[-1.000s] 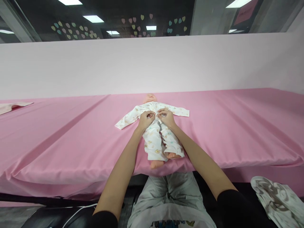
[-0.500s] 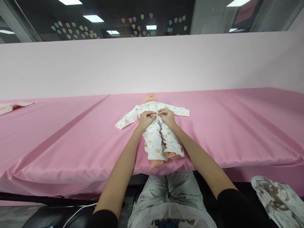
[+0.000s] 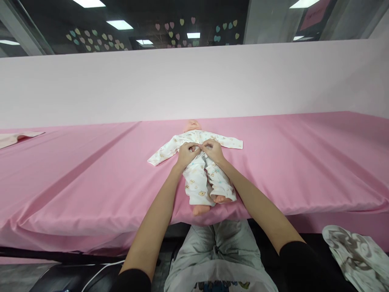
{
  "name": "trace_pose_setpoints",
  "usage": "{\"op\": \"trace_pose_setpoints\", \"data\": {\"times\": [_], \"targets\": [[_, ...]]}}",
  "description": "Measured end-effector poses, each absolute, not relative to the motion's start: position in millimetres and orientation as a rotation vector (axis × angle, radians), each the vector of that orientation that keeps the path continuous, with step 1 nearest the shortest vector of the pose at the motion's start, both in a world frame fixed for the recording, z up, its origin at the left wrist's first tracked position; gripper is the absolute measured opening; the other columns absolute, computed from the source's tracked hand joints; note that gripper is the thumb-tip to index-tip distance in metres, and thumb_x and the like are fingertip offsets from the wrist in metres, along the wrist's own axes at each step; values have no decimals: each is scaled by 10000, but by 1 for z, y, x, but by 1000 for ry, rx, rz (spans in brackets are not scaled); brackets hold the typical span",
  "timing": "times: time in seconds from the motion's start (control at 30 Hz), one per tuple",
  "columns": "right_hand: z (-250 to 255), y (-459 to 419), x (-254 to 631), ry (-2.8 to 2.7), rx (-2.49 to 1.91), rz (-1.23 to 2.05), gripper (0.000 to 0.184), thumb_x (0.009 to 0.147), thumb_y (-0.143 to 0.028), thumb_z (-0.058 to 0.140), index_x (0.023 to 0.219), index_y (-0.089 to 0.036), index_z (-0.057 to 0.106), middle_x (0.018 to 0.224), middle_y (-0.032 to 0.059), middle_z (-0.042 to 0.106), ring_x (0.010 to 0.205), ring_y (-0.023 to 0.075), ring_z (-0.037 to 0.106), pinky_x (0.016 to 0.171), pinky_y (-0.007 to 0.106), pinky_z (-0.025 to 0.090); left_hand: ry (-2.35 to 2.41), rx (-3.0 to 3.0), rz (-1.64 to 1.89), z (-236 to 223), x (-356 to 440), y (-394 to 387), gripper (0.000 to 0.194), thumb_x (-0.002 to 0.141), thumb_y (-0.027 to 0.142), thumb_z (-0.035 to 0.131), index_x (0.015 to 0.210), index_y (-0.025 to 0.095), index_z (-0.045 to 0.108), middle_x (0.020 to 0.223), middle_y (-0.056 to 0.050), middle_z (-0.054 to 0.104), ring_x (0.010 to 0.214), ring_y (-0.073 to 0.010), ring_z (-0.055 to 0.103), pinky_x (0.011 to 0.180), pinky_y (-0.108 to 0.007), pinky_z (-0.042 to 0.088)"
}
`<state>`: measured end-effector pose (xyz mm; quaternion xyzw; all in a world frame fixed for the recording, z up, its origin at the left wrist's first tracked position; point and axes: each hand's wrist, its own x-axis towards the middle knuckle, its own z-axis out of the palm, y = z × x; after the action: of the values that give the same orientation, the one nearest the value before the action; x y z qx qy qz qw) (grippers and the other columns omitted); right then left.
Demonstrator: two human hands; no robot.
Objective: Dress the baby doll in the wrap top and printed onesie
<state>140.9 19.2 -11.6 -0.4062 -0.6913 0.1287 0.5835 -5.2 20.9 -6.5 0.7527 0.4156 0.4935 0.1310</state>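
A baby doll (image 3: 193, 125) lies on its back, head towards the wall and bare feet towards me. It wears a white printed baby outfit (image 3: 197, 184) with long sleeves spread to both sides. At the front middle of the outfit, my left hand (image 3: 187, 154) pinches the fabric with thumb and forefinger. My right hand (image 3: 213, 151) pinches at the same spot from the other side, and the fingertips of both hands meet. The exact bit of cloth or fastening between the fingers is too small to make out.
A pink sheet (image 3: 97, 178) covers the padded table, which a white wall (image 3: 188, 89) borders at the back. Light folded cloth (image 3: 15, 138) lies at the far left. White patterned fabric (image 3: 358, 255) rests on a dark surface at the lower right. A white cable (image 3: 101, 269) runs at lower left.
The right hand's fingertips have shifted slightly left and come together with the left hand's at the outfit's middle. The doll and left hand stay nearly still.
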Motion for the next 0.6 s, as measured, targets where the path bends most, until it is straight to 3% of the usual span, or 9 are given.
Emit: {"op": "trace_pose_setpoints", "data": {"times": [0.2, 0.4, 0.5, 0.6], "targets": [[-11, 20, 139, -1688, -1014, 140, 146, 757, -265, 562, 639, -183, 585, 710, 17, 617, 747, 152, 539, 757, 291, 403, 1228, 2193, 1401, -5, -6, 22, 174, 672, 269, 608, 793, 179, 694, 522, 59, 401, 552, -93, 383, 613, -233, 343], [-12, 21, 139, -1515, -994, 356, 122, 749, -259, 526, 656, -180, 524, 673, -12, 576, 690, 125, 552, 723, 261, 427, 1257, 2246, 1413, -3, -3, 17, 124, 674, 253, 611, 760, 195, 680, 537, 53, 424, 572, -105, 419, 632, -244, 358], [-8, 24, 142, -1364, -946, 548, 154, 746, -308, 534, 669, -178, 503, 611, -32, 538, 615, 109, 552, 644, 235, 437, 1220, 2234, 1588, -1, -5, 20, 83, 692, 224, 579, 735, 180, 635, 677, 20, 523, 661, -110, 482, 678, -241, 393], [-2, 33, 156, -1120, -918, 734, 145, 732, -311, 552, 711, -175, 506, 585, -39, 540, 577, 104, 560, 590, 224, 456, 1326, 1806, 1937, 0, -24, 35, 103, 724, 237, 545, 790, 171, 588, 778, -4, 564, 722, -115, 520, 733, -251, 434]]}}
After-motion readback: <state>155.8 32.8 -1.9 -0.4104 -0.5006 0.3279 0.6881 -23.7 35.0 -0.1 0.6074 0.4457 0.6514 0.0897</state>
